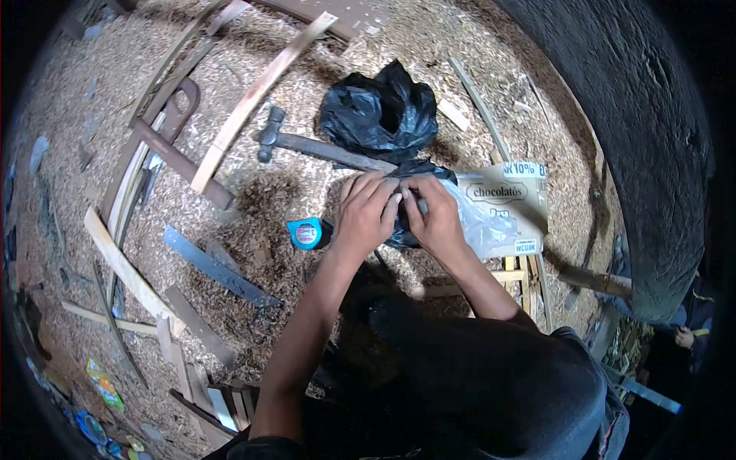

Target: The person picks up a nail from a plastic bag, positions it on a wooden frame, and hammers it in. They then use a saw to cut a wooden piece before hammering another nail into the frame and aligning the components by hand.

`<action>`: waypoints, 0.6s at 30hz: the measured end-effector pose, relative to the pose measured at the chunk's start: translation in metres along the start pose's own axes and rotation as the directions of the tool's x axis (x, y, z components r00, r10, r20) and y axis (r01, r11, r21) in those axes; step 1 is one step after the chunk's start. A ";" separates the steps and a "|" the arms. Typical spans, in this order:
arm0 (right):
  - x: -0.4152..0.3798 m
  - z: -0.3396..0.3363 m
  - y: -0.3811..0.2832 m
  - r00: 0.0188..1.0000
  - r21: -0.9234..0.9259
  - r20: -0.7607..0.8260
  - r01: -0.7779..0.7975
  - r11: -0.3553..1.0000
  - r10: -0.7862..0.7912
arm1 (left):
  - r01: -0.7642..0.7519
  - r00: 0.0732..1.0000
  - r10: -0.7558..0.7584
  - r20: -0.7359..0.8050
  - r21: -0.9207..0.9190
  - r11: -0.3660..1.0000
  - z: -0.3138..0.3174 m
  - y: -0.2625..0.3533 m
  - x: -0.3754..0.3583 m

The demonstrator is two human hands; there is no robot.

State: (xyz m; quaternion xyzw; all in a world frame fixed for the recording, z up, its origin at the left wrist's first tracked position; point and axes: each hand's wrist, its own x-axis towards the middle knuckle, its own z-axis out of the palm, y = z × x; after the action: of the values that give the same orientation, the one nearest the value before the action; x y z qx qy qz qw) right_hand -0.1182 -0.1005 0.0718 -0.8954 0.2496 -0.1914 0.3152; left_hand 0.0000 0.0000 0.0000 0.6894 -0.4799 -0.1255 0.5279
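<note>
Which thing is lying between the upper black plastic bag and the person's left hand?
The hammer's handle lies there, between the upper black plastic bag and the left hand; the head view shows it.

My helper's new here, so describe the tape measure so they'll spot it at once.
Find the black bag, then the hammer below it. Below the hammer, beside the left hand, is the tape measure. It's small and bright turquoise, unlike the long, flat strip to its left.
</note>
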 end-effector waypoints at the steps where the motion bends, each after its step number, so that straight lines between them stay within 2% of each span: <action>1: -0.006 -0.001 0.004 0.997 -0.035 0.038 -0.070 0.997 0.071 | -0.022 1.000 0.021 0.019 0.058 0.998 0.004 -0.002 -0.002; 2: -0.013 0.000 0.008 0.987 -0.070 0.075 -0.138 0.988 0.143 | -0.043 0.999 0.039 0.038 0.117 0.992 0.008 -0.003 -0.005; 6: -0.039 0.003 0.030 0.976 -0.080 0.125 -0.171 0.982 0.180 | -0.082 0.990 0.054 0.127 0.221 0.972 0.002 0.007 -0.011; 9: -0.038 0.006 0.023 0.987 -0.142 0.089 -0.122 0.982 0.136 | -0.085 0.979 0.023 0.201 0.305 0.949 -0.006 0.015 -0.010; 18: -0.024 0.010 0.026 0.981 -0.173 0.108 -0.143 0.974 0.163 | -0.032 0.981 -0.027 0.190 0.298 0.954 0.000 0.010 -0.017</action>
State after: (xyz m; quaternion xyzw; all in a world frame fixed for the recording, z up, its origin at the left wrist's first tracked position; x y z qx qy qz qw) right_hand -0.1409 -0.0998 0.0426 -0.9063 0.3134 -0.0905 0.2686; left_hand -0.0139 0.0134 0.0031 0.7456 -0.5429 -0.1163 0.3685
